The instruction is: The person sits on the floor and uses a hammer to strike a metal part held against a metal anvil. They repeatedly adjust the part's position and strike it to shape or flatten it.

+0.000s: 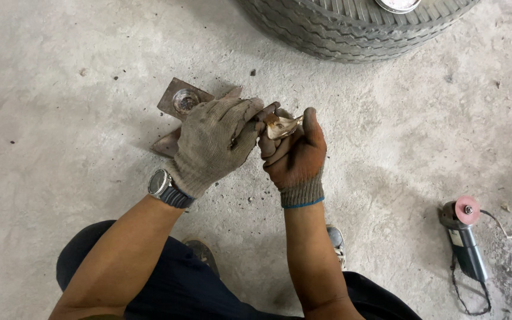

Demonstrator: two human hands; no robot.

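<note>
Both my hands wear worn work gloves and meet over a small pale, rust-stained metal piece point(282, 125). My right hand point(296, 155), in a glove with a reddish-brown palm, is closed around the piece from below, thumb up beside it. My left hand point(216, 141), in a grey glove, pinches the piece's left end with its fingertips. A wristwatch point(160, 183) sits on my left wrist. Under my left hand lies a rusty flat metal bracket point(180, 102) with a round hole, on the concrete floor.
A large tyre point(357, 26) lies at the top edge. An angle grinder point(464, 237) with a pink disc and its cable rests on the floor at the right. My knees and shoes show at the bottom.
</note>
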